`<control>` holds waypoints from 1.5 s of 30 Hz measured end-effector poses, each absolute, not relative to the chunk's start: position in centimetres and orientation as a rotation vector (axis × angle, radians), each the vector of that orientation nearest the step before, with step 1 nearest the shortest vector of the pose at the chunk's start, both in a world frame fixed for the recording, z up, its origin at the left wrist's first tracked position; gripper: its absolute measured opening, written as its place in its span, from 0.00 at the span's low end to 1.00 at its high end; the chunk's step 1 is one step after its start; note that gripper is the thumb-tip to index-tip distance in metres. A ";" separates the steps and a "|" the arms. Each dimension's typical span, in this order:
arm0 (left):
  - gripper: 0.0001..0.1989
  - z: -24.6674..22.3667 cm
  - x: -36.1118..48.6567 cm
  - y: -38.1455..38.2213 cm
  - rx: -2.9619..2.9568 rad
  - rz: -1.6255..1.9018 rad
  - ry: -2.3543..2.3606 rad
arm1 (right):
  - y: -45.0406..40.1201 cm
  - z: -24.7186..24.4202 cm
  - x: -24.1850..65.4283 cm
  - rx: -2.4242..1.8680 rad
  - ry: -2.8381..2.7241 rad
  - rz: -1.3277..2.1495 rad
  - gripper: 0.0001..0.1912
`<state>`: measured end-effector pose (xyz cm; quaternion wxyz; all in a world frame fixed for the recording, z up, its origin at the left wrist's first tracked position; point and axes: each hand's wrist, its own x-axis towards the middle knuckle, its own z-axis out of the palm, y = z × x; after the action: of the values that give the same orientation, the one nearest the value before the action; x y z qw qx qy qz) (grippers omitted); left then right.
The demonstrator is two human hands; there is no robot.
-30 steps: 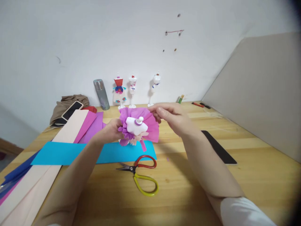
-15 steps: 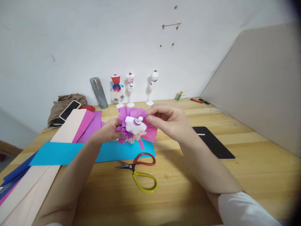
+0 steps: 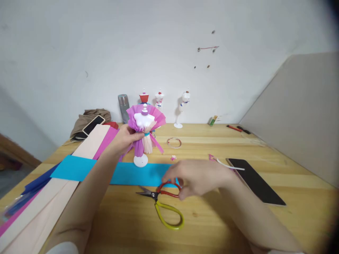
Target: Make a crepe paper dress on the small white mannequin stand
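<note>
My left hand point(image 3: 129, 137) is closed round the waist of a small white mannequin point(image 3: 144, 120), which stands upright with its round white base showing. Purple and pink crepe paper point(image 3: 158, 118) fans out behind its shoulders, and pale peach strips point(image 3: 147, 144) hang at the front below a blue band. Scissors with one red and one yellow handle point(image 3: 169, 216) lie slightly open on the table. Over the red handle, at the end of the blue paper strip point(image 3: 144, 173), is my right hand point(image 3: 185, 178), slightly blurred, fingers apart and holding nothing.
Peach and magenta paper strips point(image 3: 99, 139) lie at left, near a phone point(image 3: 94, 125) on brown cloth. Behind stand a grey flask point(image 3: 124, 107) and three small mannequins point(image 3: 186, 98). A tape ring point(image 3: 174, 142) lies mid-table; a black tablet point(image 3: 255, 181) is at right.
My right hand has let go of the paper ruffle and moved down to the scissors. The mannequin, earlier tilted toward the camera, is now upright. The view has shifted, showing the tape ring.
</note>
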<state>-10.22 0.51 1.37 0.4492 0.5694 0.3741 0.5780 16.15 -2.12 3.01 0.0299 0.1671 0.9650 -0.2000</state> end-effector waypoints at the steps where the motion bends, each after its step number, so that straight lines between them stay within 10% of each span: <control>1: 0.25 1.5 -10.5 0.6 1.372 1.425 0.888 | -2.4 2.3 15.2 0.519 2.851 -0.555 0.19; 20: 0.23 2.5 -12.1 0.5 1.161 1.249 0.697 | -5.1 -2.9 10.3 0.546 2.685 -0.207 0.20; 34: 0.21 2.2 -12.5 1.0 1.093 1.166 0.658 | -0.6 4.8 20.0 0.633 3.287 -0.805 0.27; 45: 0.23 1.8 -10.5 -0.4 1.163 0.896 0.628 | 2.9 4.0 21.4 0.655 3.884 -0.355 0.25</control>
<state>-10.55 -0.38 1.84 0.6979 0.5216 0.2819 0.4018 21.44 2.94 3.99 -0.3956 0.1521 0.9020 -0.0825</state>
